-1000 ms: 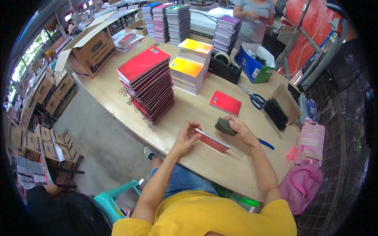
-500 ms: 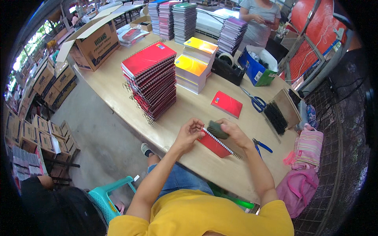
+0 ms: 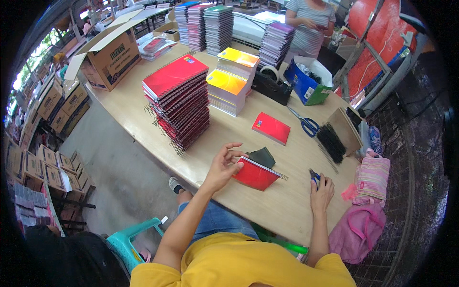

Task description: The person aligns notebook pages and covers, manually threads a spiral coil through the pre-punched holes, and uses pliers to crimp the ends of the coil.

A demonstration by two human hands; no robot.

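My left hand (image 3: 224,167) pinches one end of a small red spiral notebook (image 3: 258,176), tilted on the table with its coil edge up. The wire coil sticks out past the notebook's right end. Just behind it a dark green piece (image 3: 263,156), whose kind I cannot make out, lies on the table. To the right, my right hand (image 3: 322,193) is closed around blue-handled pliers (image 3: 314,177) at the table's near right; the palm hides most of the handles. Farther back, another red notebook (image 3: 271,128) lies flat.
A tall stack of red spiral notebooks (image 3: 177,105) stands left of centre, beside yellow notebooks (image 3: 224,83). Scissors (image 3: 308,125), black wire coils (image 3: 331,142), a tape dispenser (image 3: 271,88) and a blue-green box (image 3: 306,83) sit right. A cardboard box (image 3: 112,60) stands far left.
My right hand has let go of the dark green piece, leaving it on the table, and moved right to the pliers. My left hand still holds the notebook.
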